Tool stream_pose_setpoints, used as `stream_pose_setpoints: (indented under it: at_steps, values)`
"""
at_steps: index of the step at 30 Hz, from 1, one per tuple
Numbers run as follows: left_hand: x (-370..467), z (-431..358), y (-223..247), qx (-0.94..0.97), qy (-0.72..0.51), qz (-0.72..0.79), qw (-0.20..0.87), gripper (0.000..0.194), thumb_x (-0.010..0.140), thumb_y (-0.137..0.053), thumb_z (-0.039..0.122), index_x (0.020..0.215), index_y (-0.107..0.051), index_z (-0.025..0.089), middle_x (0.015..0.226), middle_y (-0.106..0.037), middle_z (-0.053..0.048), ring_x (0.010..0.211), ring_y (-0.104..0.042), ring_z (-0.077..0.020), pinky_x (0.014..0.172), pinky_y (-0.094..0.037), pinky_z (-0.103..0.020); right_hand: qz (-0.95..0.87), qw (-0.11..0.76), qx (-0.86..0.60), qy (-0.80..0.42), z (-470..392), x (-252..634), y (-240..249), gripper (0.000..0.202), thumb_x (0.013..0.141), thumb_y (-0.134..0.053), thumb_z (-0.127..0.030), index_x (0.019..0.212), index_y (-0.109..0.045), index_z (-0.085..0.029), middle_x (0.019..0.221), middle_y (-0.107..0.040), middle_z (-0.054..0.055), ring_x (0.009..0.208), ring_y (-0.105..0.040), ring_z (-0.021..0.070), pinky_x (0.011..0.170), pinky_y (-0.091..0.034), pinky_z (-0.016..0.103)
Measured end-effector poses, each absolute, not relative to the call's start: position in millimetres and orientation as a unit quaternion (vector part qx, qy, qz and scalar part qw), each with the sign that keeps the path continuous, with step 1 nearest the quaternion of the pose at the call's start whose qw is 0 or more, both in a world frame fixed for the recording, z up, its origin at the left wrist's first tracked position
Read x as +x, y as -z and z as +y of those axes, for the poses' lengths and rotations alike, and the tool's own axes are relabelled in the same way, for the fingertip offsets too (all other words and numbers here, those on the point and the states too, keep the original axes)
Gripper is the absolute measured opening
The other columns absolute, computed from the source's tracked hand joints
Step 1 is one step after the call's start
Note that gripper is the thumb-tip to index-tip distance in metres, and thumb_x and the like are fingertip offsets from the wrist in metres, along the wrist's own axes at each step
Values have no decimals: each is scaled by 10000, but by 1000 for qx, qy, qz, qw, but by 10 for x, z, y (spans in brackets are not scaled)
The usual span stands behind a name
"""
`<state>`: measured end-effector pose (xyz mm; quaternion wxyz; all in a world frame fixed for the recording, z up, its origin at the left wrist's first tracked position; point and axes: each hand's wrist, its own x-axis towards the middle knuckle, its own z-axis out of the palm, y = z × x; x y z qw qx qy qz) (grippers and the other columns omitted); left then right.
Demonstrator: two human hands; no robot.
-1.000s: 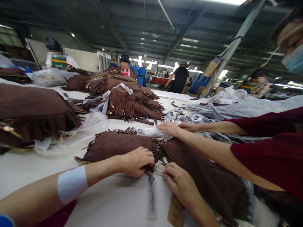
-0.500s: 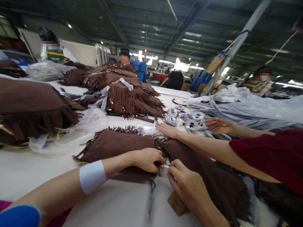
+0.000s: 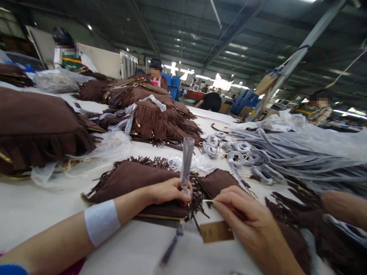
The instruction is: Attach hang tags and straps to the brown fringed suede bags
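A brown fringed bag (image 3: 140,173) lies on the table before me. My left hand (image 3: 170,193) rests at its right end and pinches a narrow plastic-wrapped strip (image 3: 187,162), which points upward. From the gold zipper at the same corner hangs a wrapped zipper pull (image 3: 172,244), blurred at its tip. My right hand (image 3: 249,217), to the right of that corner, is closed on the thin white cord (image 3: 208,200) of a hang tag. The brown hang tag (image 3: 217,232) dangles below its fingers. A second brown bag (image 3: 220,181) lies behind this hand, partly hidden by it.
Fringed bags (image 3: 157,118) are piled behind, with a large bag (image 3: 40,122) at left. Coiled wrapped straps (image 3: 236,156) lie near long grey straps (image 3: 301,152) at right. A co-worker's arm (image 3: 344,206) enters from the right. Clear plastic (image 3: 111,149) is crumpled at left.
The wrapped strip now stands up in my left hand. My right hand has moved right with the cord, and the tag has swung into view. The co-worker's hands have withdrawn to the right.
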<state>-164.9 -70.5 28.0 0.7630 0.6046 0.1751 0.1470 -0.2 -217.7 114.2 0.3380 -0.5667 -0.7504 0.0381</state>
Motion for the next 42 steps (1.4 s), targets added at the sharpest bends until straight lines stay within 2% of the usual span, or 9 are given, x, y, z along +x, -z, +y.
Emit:
stream_pose_setpoints:
  at_steps: [3,7,20,28,32,35,38,42]
  values:
    - [-1689,-697,-275,611,-142,163,762,252,640,-727,260,764,-541,143,658,-568,28,596,-514,-104,625,-428,-250,-737,307,-598,-74,-2211,10,-793,197,919,-542,-203,737,-616,-219,679,-569,-27,614,-557,112,567,-400,211]
    - [-1688,-703,-303,606,-135,166,766,250,656,-721,261,768,-528,146,662,-560,32,601,-519,-105,637,-442,-256,-716,318,-620,-48,-2205,-31,-502,219,926,-520,-229,733,-621,-206,668,-560,-13,609,-565,129,577,-385,237]
    - [-1683,-701,-324,606,-132,173,765,282,646,-731,291,764,-520,147,648,-535,51,584,-500,-90,622,-429,-244,-711,320,-621,-84,-2029,-46,-358,197,895,-533,-176,730,-633,-213,683,-597,-14,623,-584,136,593,-391,238]
    - [-1662,-698,-305,600,-129,170,771,271,623,-717,280,744,-514,149,625,-519,52,567,-482,-91,599,-403,-243,-709,326,-613,-121,-2006,-84,-451,219,905,-532,-229,727,-659,-215,694,-604,1,644,-582,147,601,-409,242]
    - [-1645,-682,-302,631,-126,168,747,225,637,-689,272,711,-522,140,617,-511,44,573,-452,-85,589,-373,-230,-685,334,-616,-199,-1959,-117,-405,202,881,-558,-263,734,-687,-214,735,-653,9,704,-607,161,658,-421,255]
    - [-1629,-688,-314,643,-128,188,732,212,625,-677,257,709,-518,144,615,-505,47,575,-444,-85,578,-361,-225,-601,346,-649,-313,-1922,-135,-323,208,833,-589,-351,736,-689,-197,599,-609,-12,557,-563,145,546,-384,252]
    - [-1603,-716,-316,640,-134,216,725,221,599,-668,224,741,-518,146,640,-517,48,578,-454,-88,563,-364,-220,-502,377,-642,-440,-1895,-163,-269,278,763,-620,-455,762,-639,-177,549,-587,-33,389,-462,94,429,-284,227]
    - [-1574,-748,-289,659,-122,207,712,237,605,-661,223,793,-542,139,672,-532,43,581,-468,-94,551,-377,-218,-446,414,-624,-490,-1875,-218,-263,398,721,-648,-572,742,-542,-188,567,-639,-22,344,-429,62,406,-225,207]
